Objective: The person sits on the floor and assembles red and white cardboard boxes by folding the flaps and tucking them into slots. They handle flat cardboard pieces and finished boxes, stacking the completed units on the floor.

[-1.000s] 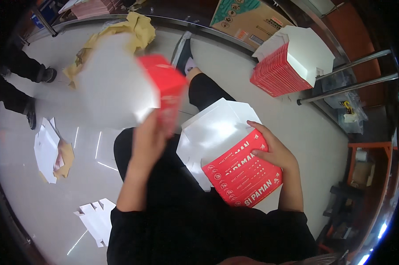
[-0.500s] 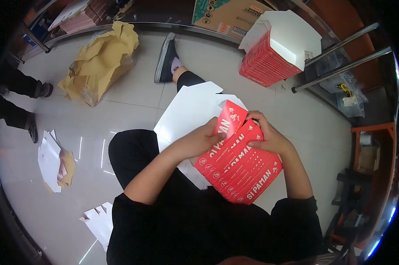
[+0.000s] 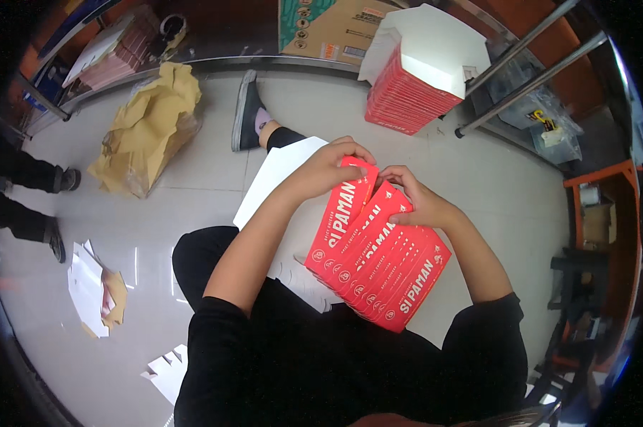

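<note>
I sit on the floor with a fanned stack of flat red cartons [image 3: 389, 274] on my lap. My left hand [image 3: 332, 167] grips the top edge of the leftmost red carton [image 3: 339, 220] and bends its flap. My right hand [image 3: 414, 199] pinches the top of the same stack just beside it. Under the red cartons lies a white flat sheet [image 3: 275, 178], partly hidden by my left forearm. My foot in a grey shoe [image 3: 246, 110] stretches out ahead.
A tall pile of folded red and white boxes [image 3: 417, 71] stands ahead right by metal rack legs [image 3: 520, 78]. Crumpled brown paper [image 3: 147, 132] lies ahead left. White scraps [image 3: 90, 285] litter the floor at left. Another person's shoes [image 3: 54, 181] are at the far left. A cardboard box [image 3: 328, 28] sits behind.
My left hand has come down from holding a carton up high and joined the right hand on the red stack. The stack now lies fanned out more on my lap.
</note>
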### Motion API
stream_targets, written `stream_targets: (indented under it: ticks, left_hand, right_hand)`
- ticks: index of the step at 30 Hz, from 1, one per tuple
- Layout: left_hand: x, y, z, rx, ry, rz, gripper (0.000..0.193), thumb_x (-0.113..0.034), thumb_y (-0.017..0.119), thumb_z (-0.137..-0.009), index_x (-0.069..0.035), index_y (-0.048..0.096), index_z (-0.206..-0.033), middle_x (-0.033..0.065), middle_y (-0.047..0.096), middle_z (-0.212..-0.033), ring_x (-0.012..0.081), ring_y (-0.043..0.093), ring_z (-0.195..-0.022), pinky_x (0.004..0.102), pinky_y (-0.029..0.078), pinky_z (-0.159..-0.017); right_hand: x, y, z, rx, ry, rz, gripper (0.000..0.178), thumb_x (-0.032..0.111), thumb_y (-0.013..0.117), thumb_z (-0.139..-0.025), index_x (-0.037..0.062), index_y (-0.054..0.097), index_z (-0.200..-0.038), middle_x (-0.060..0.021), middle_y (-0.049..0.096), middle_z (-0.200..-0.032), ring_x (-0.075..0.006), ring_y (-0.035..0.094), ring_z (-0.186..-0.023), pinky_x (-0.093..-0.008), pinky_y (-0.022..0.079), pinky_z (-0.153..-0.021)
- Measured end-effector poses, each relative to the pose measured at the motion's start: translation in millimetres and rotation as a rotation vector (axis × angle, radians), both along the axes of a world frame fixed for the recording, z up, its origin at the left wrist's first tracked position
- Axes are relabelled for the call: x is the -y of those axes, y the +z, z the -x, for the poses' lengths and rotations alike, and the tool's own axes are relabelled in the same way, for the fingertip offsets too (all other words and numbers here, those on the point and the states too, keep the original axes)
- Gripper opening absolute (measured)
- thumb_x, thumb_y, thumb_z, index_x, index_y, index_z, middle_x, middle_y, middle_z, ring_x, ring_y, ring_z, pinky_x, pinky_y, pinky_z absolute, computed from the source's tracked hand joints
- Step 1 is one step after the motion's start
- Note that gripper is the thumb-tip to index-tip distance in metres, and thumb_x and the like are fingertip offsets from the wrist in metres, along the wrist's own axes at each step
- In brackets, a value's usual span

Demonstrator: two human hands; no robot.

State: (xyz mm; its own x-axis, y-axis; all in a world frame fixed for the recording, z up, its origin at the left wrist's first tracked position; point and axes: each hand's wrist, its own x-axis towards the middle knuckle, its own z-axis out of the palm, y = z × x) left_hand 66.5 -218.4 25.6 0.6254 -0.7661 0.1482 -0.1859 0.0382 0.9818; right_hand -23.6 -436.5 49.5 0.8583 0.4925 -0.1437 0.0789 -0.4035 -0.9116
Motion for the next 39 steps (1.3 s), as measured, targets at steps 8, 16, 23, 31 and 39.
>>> stream_targets:
  ticks: [8, 16, 23, 31, 39]
  left_hand:
    - [0.4, 3.1, -12.1, -0.331, -0.070, 0.079, 0.021, -0.003, 0.060, -0.075, 0.001, 0.057, -0.096, 0.0067, 0.061, -0.091, 0.0101, 0.058, -0.081, 0.0218, 0.045, -0.073]
    - [1.7, 9.6, -7.5, -0.336, -0.204, -0.081, 0.023, -0.003, 0.059, -0.076, 0.001, 0.058, -0.098, 0.0060, 0.061, -0.093, 0.0095, 0.056, -0.084, 0.0219, 0.045, -0.075]
    - [4.1, 13.3, 5.4, -0.219, -0.082, -0.152, 0.024, -0.003, 0.061, -0.071, 0.000, 0.059, -0.095, 0.0052, 0.060, -0.089, 0.0115, 0.056, -0.082, 0.0233, 0.044, -0.075]
    - [17.3, 26.9, 6.5, 0.056, -0.158, -0.277, 0.027, -0.012, 0.062, -0.072, -0.002, 0.058, -0.097, 0.0077, 0.060, -0.088, 0.0153, 0.055, -0.084, 0.0276, 0.041, -0.079]
    - [13.5, -20.5, -1.3, 0.285, 0.047, 0.009, 0.039, -0.018, 0.064, -0.068, -0.001, 0.052, -0.101, 0.0147, 0.055, -0.103, 0.0277, 0.052, -0.100, 0.0354, 0.039, -0.087]
  right_hand:
    - [3.7, -5.1, -0.6, 0.024, 0.021, 0.012, 0.065, 0.015, 0.070, -0.066, 0.0048, 0.034, -0.119, -0.0118, 0.039, -0.121, -0.0242, 0.035, -0.119, -0.0338, 0.026, -0.101]
    - [1.1, -1.9, -3.7, -0.056, -0.003, 0.068, 0.066, 0.021, 0.071, -0.065, 0.0056, 0.034, -0.118, -0.0113, 0.040, -0.120, -0.0242, 0.032, -0.122, -0.0352, 0.024, -0.101]
    - [2.1, -38.9, -22.2, -0.126, 0.033, -0.486, 0.042, 0.022, 0.066, -0.069, 0.0076, 0.040, -0.098, -0.0035, 0.041, -0.101, -0.0145, 0.036, -0.105, -0.0302, 0.027, -0.093]
    - [-3.4, -50.9, -27.9, -0.101, -0.194, -0.543, 0.018, 0.018, 0.057, -0.079, 0.0049, 0.045, -0.077, 0.0001, 0.044, -0.080, -0.0087, 0.041, -0.077, -0.0234, 0.035, -0.071]
    - [7.7, -63.4, -22.9, 0.034, -0.297, -0.499, 0.031, 0.035, 0.050, -0.082, 0.0044, 0.047, -0.076, -0.0031, 0.045, -0.080, -0.0113, 0.043, -0.077, -0.0244, 0.035, -0.073]
